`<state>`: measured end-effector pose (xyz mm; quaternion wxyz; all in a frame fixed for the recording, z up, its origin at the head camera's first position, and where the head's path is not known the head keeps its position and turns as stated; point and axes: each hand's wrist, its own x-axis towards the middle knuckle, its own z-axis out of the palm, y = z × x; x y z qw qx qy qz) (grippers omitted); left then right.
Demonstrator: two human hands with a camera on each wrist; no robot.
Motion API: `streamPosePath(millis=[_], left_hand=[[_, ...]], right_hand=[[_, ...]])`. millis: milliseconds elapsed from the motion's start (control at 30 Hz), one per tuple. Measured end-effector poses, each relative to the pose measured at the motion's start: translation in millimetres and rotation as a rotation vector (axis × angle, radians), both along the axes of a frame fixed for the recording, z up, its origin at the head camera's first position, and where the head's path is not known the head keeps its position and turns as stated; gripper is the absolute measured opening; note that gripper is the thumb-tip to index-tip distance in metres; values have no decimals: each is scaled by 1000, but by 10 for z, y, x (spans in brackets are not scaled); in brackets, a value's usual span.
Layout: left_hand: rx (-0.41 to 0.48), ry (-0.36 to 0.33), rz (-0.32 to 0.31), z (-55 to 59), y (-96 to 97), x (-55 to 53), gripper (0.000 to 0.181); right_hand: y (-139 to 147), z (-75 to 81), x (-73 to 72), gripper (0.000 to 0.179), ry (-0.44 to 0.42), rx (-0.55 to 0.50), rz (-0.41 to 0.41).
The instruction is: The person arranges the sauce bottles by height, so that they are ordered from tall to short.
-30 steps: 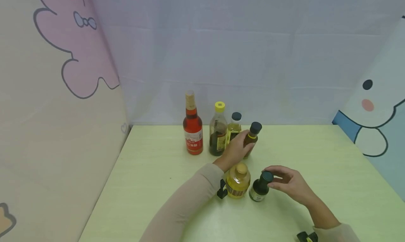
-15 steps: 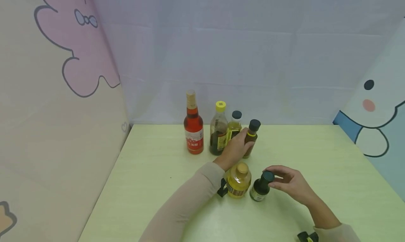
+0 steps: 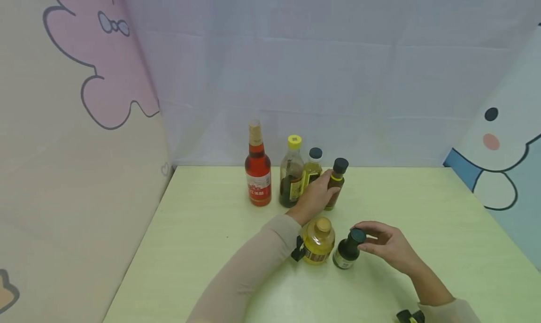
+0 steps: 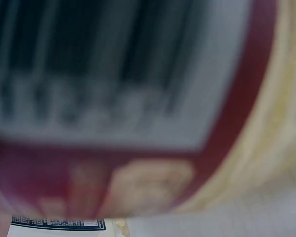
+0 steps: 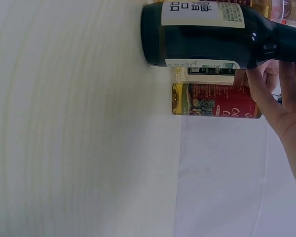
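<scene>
At the back of the group, my left hand [image 3: 312, 197] grips an upright bottle [image 3: 335, 191] with a black cap and yellow neck ring. Its red label [image 5: 222, 101] shows in the right wrist view. Beside it stands a black-capped oil bottle [image 3: 312, 173], partly hidden by that hand. Nearer the front, my right hand [image 3: 386, 244] pinches the small dark bottle [image 3: 346, 253] at its dark green cap, thumb and fingers on either side. A squat bottle of yellow oil [image 3: 318, 243] stands by my left wrist. In the left wrist view a blurred barcode label [image 4: 98, 74] fills most of the picture.
To the left of my left hand stand a yellow-capped bottle of dark liquid [image 3: 291, 177] and a tall red bottle [image 3: 258, 177]. A pale green table [image 3: 203, 238] carries everything. White cloth [image 3: 321, 79] hangs behind its back edge, with printed panels at both sides.
The bottle in my left hand has straightened slightly, its cap shifting a little up and left. My right hand stays on the small dark bottle, which has not visibly moved.
</scene>
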<state>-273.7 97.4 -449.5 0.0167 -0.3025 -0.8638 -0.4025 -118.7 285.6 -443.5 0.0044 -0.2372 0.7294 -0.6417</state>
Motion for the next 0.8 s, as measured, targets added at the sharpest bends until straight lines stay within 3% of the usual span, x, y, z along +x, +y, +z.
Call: streamPosePath(millis=[167,400,500,600,800], left_hand=[[-13,-27,0,8,32,-19,50],[-32,-179,12,9,65,-34,63],[-32,-202,5,3,61,-34,65],[-23,-189,-5,-1,42,-28,66],[-67,-73,-16,-11,20,-34,67]], right_hand=[[-4,9,6,40,8,11,-13],[-13,14,17,40,7,17,-24],[-12,4,15,40,5,11,-19],[-11,-5,13,41,5,2,-7],[-8,-7,13,41,0,-13,2]])
